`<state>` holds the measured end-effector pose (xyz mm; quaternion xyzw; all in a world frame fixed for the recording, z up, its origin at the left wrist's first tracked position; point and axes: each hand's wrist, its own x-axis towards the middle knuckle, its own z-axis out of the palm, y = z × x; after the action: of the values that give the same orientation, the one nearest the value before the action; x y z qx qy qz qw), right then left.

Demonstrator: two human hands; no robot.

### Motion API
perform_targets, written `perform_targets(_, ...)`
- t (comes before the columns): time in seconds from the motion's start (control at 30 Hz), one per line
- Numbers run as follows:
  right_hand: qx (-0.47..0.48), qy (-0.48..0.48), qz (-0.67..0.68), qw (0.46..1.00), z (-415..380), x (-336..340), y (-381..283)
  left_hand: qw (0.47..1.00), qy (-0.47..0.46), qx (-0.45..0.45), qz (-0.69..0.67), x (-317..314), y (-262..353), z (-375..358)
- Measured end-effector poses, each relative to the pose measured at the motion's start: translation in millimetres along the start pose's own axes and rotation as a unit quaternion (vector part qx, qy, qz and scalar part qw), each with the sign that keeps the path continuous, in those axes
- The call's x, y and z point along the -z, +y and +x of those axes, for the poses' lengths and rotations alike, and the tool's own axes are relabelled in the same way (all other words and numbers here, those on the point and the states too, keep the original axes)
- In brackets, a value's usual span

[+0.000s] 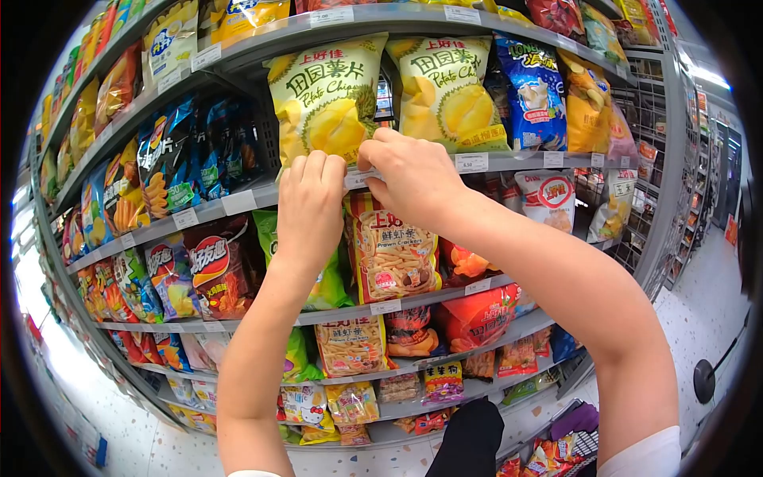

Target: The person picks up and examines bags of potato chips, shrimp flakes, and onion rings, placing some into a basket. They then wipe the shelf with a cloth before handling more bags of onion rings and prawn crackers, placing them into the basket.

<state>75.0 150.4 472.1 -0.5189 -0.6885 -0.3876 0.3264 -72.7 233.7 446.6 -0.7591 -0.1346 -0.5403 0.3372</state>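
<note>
Both bare forearms reach up from the bottom of the view to the shelf edge. On the left hand (308, 208) the fingers (316, 167) are curled over the shelf rail (238, 202), just under a yellow-green chip bag (327, 97). On the right hand (413, 176) the fingers (370, 156) pinch the small price tag (356, 180) clipped to that rail, right beside the left hand. The tag sits on the rail's front lip, below the gap between two matching bags. Both bags read "Potato Chips" under large Chinese characters, with pictured yellow chips. Below the hands stands an orange bag (393, 253) marked "Prawn Crackers". To the right, a blue bag (536, 94) shows "LONG". A red-and-black bag (219, 267) stands one shelf down to the left. White price tags run along every rail; their print is too small to read.
</note>
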Motion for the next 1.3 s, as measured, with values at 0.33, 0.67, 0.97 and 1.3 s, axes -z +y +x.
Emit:
perform_targets(0.33, 0.031, -0.047, 0.02, 0.998, 17.8, -1.4, 8.7, 0.997, 0.015, 0.046, -0.06, -6.8, -0.5, -6.5)
perform_targets(0.67, -0.152, -0.06, 0.161, 0.973, 24.6, 4.3, 8.2, 0.995, 0.039, 0.079, -0.045, -11.1, 3.4, -9.4)
perform_targets(0.97, 0.018, 0.049, 0.189, 0.981, 50.8, 31.3, -20.8, 0.995, 0.065, 0.078, 0.013, -10.7, 10.9, -12.2)
perform_targets(1.3, 0.187, -0.016, -0.028, 0.982, 94.8, 1.9, -62.4, 0.989, 0.07, 0.108, 0.072, -22.6, 23.3, -24.8)
